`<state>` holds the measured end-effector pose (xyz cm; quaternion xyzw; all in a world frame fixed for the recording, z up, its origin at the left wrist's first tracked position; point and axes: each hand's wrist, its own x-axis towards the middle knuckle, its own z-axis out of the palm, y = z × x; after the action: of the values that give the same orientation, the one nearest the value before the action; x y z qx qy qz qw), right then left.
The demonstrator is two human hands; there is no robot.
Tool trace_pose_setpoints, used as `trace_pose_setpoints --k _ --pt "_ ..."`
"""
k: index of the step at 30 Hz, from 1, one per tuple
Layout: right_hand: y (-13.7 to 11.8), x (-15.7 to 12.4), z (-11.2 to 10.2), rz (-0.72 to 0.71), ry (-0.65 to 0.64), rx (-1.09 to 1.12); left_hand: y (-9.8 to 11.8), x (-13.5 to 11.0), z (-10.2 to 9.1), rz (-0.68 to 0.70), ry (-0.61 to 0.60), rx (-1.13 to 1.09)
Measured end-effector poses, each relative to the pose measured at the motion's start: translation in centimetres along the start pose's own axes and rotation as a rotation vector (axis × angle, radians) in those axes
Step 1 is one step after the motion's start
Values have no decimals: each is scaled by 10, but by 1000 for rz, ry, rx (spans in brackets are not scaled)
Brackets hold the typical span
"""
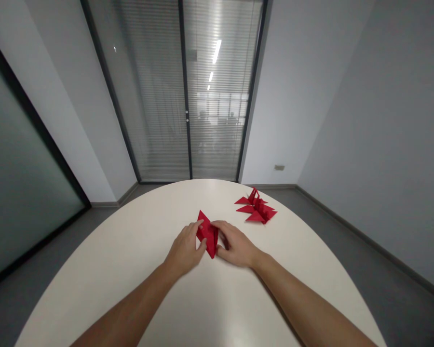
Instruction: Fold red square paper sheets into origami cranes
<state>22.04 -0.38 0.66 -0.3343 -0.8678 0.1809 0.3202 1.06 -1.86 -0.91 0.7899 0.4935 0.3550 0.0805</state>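
Forearms stretch forward, left grip (pixel 183 248) and right grip (pixel 236 246) meeting, both seemingly pinched.

Folded paper (pixel 208 236) red; finished paper shapes (pixel 256 207) red; table (pixel 137 250) white.

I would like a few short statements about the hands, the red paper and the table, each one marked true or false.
1. The left hand and the right hand both touch the red paper. True.
2. The table is black. False: it is white.
3. Folded red figures lie on the table, farther away than the right hand. True.
4. The folded red figures touch the right hand. False: they lie apart from it, with bare table between them.
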Motion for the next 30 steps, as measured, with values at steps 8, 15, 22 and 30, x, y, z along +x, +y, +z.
trace_pose_setpoints --k 8,15,22,30 --pt "1 0 2 13 8 1 0 1 -1 -14 -35 -1" --pt "-1 0 1 70 45 21 5 1 -7 3 -69 17" --pt "0 0 1 154 97 -10 8 3 -9 -34 -52 7" --pt "-2 1 0 241 140 -18 11 3 -10 -82 4 -28"
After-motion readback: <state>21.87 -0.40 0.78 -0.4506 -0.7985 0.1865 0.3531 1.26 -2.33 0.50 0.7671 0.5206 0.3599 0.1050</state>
